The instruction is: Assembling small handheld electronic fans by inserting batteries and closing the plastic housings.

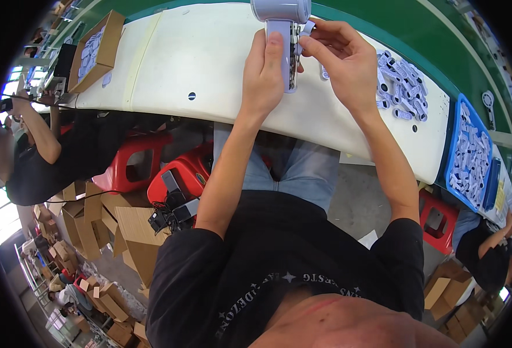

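A pale lavender handheld device (pixel 282 10), with a round head and a straight handle like a small fan or dryer, stands over the white table. One side of its handle is uncovered and shows dark inner parts. My left hand (pixel 260 78) is wrapped round the handle, thumb on its front. At the handle's uncovered side, my right hand (pixel 350 69) pinches a small lavender piece (pixel 308 27), which touches or nearly touches the handle; the fingers partly hide it. Beside my right hand lies a pile of small lavender parts (pixel 403 84) with dark ovals.
A blue bin (pixel 456 185) full of similar parts stands at the right end of the white table (pixel 198 52). A cardboard box (pixel 106 55) with parts sits at the left. Red stools (pixel 180 174) and open cartons crowd the floor. Other people sit on both sides.
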The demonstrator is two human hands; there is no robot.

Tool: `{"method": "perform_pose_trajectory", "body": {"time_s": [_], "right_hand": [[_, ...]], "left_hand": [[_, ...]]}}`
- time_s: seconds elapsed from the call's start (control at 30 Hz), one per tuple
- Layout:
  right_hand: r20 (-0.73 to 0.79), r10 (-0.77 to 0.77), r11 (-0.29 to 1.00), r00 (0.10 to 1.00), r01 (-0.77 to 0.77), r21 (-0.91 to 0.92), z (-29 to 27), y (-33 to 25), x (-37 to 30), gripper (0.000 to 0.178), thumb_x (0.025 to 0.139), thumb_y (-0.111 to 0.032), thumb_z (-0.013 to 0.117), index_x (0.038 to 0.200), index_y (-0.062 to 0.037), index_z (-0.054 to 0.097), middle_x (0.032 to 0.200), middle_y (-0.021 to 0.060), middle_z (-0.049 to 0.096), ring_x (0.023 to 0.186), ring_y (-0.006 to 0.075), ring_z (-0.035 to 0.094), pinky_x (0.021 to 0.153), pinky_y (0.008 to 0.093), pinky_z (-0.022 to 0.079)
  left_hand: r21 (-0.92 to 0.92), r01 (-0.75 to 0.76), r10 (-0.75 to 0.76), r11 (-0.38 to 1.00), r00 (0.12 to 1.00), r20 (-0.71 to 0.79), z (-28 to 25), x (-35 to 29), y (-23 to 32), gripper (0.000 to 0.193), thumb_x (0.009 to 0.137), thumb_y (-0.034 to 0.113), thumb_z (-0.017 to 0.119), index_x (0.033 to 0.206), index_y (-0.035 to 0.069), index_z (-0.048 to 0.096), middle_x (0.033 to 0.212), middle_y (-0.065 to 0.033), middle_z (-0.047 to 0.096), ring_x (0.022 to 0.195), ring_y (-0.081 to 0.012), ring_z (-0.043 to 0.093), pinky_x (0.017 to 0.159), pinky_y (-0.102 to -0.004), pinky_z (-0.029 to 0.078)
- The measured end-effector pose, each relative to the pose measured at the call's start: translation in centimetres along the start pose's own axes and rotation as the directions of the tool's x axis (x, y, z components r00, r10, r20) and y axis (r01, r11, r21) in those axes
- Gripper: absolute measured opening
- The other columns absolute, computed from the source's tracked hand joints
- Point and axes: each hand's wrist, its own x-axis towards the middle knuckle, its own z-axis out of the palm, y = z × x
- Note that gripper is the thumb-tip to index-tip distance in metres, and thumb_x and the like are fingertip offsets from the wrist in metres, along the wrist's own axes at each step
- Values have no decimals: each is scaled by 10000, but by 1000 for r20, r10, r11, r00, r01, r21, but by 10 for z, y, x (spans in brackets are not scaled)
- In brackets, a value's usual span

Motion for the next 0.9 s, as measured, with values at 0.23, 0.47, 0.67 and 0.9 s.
{"method": "perform_pose_trajectory", "body": {"time_s": [0.23, 0.47, 0.67, 0.9], "right_hand": [[-21, 13, 1000, 1000, -13, -12, -2, -1, -1, 296, 825, -36, 699, 1101, 44, 624, 910, 94, 662, 808, 148, 654, 743, 257, 536], [-13, 6, 1000, 1000, -7, -27, -4, -3, 0, 283, 824, -32, 698, 1085, 51, 626, 907, 87, 654, 811, 148, 652, 744, 261, 540], [-47, -172, 983, 984, 174, 53, -5, 6, 3, 287, 844, -10, 671, 1113, 44, 583, 910, 89, 639, 828, 158, 646, 765, 265, 531], [-27, -225, 974, 974, 225, 32, 1, 3, -5, 302, 856, 10, 653, 1141, 33, 556, 941, 100, 628, 870, 163, 636, 797, 274, 522]], "left_hand": [[-37, 13, -12, 999, 1000, 10, 3, -1, -1, 411, 1028, 395, 318, 1029, 36, 518, 834, -66, 625, 654, -99, 591, 568, -228, 480], [-4, 18, -18, 1000, 1000, 17, 1, 2, -2, 423, 1028, 393, 320, 1009, 29, 534, 809, -63, 625, 645, -101, 594, 572, -228, 482], [162, -88, 104, 983, 990, -93, 7, 3, 4, 431, 1028, 395, 312, 1017, 20, 526, 808, -72, 619, 646, -118, 599, 579, -240, 488], [-270, -142, 72, 952, 965, -254, -1, 3, -1, 414, 1024, 400, 318, 1012, 21, 485, 831, -88, 613, 652, -140, 607, 570, -253, 489]]}}
